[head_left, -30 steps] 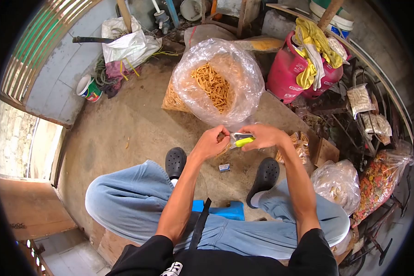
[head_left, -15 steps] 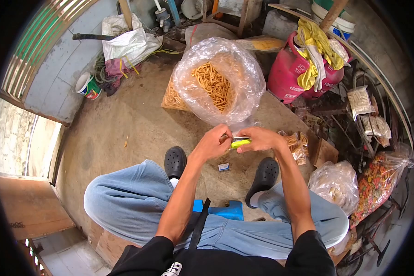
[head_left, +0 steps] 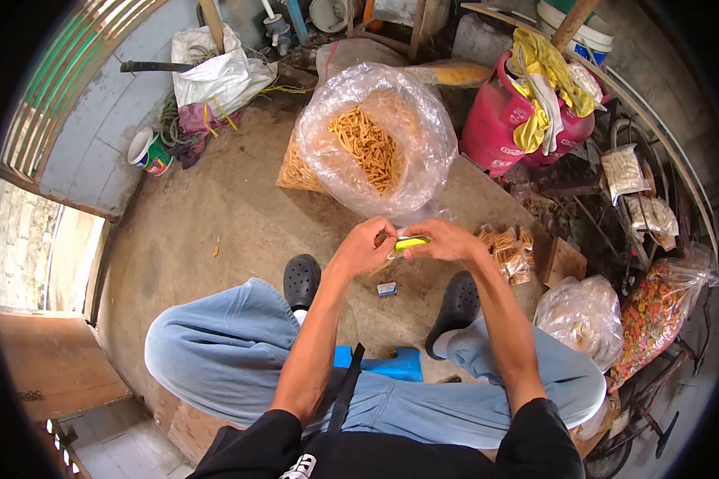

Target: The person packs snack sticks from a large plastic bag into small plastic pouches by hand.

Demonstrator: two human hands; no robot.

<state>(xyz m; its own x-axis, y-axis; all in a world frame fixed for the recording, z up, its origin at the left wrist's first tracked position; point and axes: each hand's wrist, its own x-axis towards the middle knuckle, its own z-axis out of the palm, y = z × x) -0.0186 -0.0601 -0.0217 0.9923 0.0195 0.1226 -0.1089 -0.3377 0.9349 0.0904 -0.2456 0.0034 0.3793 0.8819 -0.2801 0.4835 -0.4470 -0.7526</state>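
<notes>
My right hand (head_left: pixel 447 239) is closed around a yellow-green tool (head_left: pixel 411 243), perhaps a stapler, in front of the large bag. Its tip meets the fingers of my left hand (head_left: pixel 366 246), which pinch what looks like the top of a small clear plastic bag, mostly hidden. Just beyond both hands stands a large open clear bag (head_left: pixel 431 132) holding brown stick-shaped snacks (head_left: pixel 367 144). A small white and blue box (head_left: pixel 387 289) lies on the floor below my hands.
Small filled snack packs (head_left: pixel 510 254) lie right of my hands, beside a wooden block (head_left: pixel 566 262). Farther right are a clear bag (head_left: pixel 583 319) and a bag of colourful pieces (head_left: pixel 663 311). Pink gas cylinders (head_left: pixel 491 128) stand behind. My shoes flank the small box.
The yellow-green tool and my right hand have moved slightly left, closer against my left hand. My left hand still pinches near the tool's tip.
</notes>
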